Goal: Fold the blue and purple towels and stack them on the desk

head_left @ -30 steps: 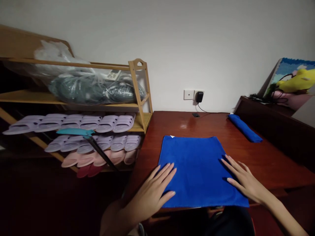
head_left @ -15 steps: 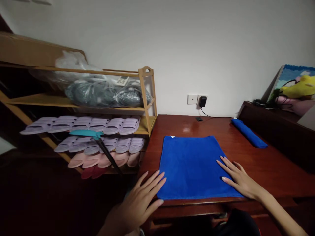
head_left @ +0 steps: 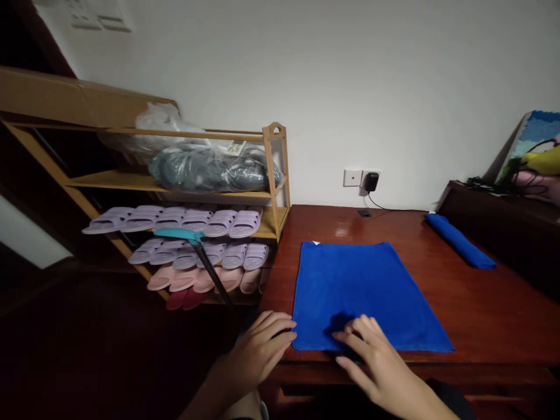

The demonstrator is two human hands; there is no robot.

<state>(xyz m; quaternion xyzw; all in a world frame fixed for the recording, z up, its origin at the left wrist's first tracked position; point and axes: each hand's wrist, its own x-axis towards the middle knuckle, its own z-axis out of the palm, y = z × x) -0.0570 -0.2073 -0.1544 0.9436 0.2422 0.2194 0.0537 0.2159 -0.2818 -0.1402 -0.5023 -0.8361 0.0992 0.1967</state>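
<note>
A blue cloth (head_left: 363, 286) lies flat and spread out on the dark red wooden table (head_left: 472, 303), its front edge close to the table's front edge. My left hand (head_left: 265, 347) is at the cloth's front left corner, fingertips at its left edge, with the fingers loosely bent and the thumb side apart. Over the middle of the cloth's front edge hovers my right hand (head_left: 371, 359), casting a shadow on it; its fingers are partly curled, the thumb stands apart, and nothing shows between them. A rolled blue cloth (head_left: 459, 240) rests farther back on the right.
Left of the table stands a wooden rack (head_left: 276, 175) with purple slippers (head_left: 245, 221), pink slippers and a plastic-wrapped bundle (head_left: 210, 169). A teal-topped handle (head_left: 179, 234) leans before it. A black plug (head_left: 371, 181) sits in the wall; its cable crosses the table's back.
My right hand has left the cloth's right side and moved left to its front edge, lifting and curling. My left hand's fingers have drawn closer together. The view has turned slightly left.
</note>
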